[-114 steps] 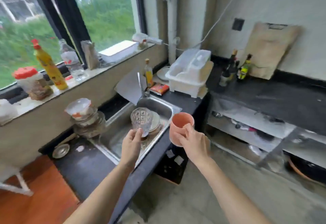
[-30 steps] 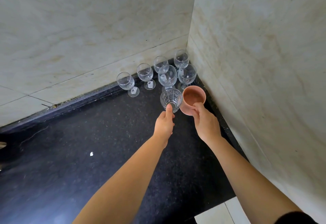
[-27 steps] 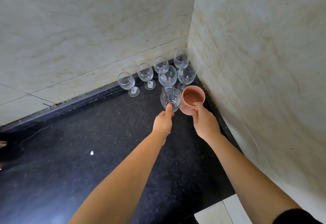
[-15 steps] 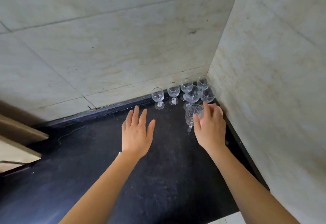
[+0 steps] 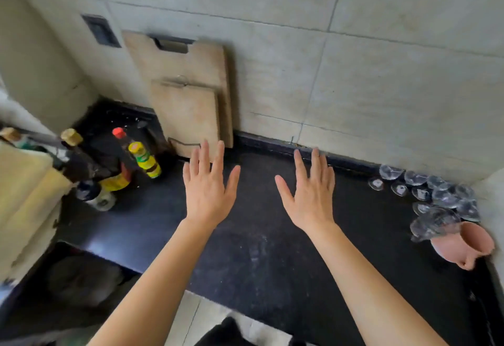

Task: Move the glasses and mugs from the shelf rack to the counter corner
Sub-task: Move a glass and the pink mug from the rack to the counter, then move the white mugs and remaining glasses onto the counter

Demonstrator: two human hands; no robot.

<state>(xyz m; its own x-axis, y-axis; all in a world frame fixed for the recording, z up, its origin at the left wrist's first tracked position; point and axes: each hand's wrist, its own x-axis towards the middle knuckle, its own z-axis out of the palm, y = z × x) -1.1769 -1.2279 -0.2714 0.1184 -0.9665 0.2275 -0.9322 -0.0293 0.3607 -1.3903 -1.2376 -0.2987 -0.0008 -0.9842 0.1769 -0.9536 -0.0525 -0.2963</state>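
While both hands hover flat and empty, the glassware sits gathered in the far right corner of the table.

Seen from the head camera, the left hand (image 5: 208, 182) and the right hand (image 5: 309, 188) are spread wide, fingers apart, palms down above the black table (image 5: 259, 258), holding nothing. Well to the right, a cluster of stemmed wine glasses (image 5: 425, 186) stands against the tiled wall, blurred at the picture's edge. Just in front of them a cut-glass tumbler (image 5: 433, 224) touches or nearly touches a pink mug (image 5: 463, 243), which stands beside the side wall. At the back, two wooden cutting boards (image 5: 185, 94) lean against the wall. Several sauce bottles (image 5: 120, 160) stand at the left.
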